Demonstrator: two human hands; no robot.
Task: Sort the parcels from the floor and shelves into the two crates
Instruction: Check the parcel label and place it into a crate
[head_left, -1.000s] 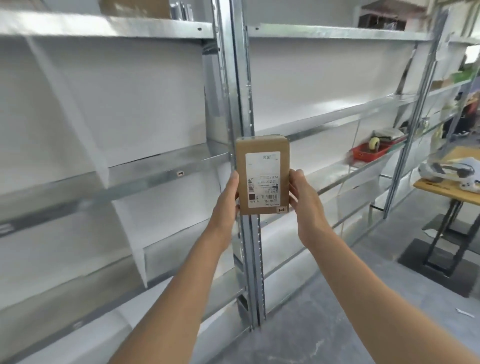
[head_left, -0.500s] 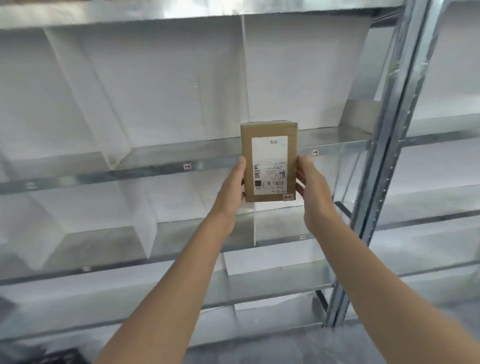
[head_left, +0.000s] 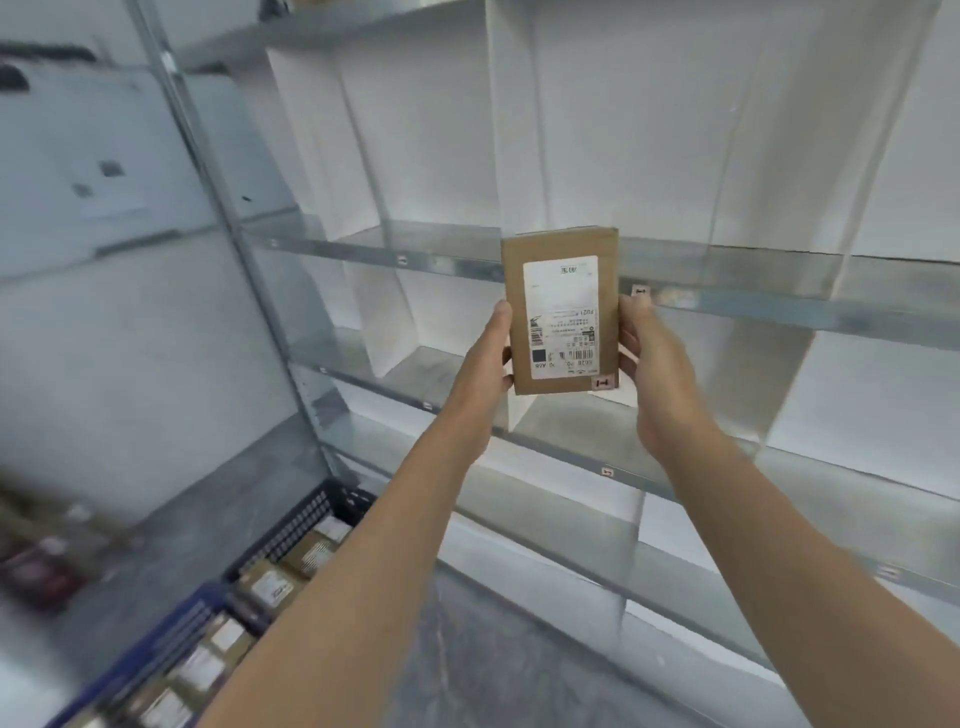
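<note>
Cardboard parcel (head_left: 561, 312) gripped upright between left hand (head_left: 480, 371) and right hand (head_left: 657, 374) before metal shelving (head_left: 447, 264); crates (head_left: 304, 525) below already hold other parcels (head_left: 270, 590), this one apparently not yet sorted.

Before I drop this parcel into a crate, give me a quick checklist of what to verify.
1. Parcel gripped by left hand and right hand: ok.
2. Label facing you: ok.
3. Both crates in view, dark crate and blue crate, lower left: ok.
4. Room left in the crates: cannot tell, blurred and partly behind the left arm.
5. Which crate this parcel belongs in: cannot tell.
</note>
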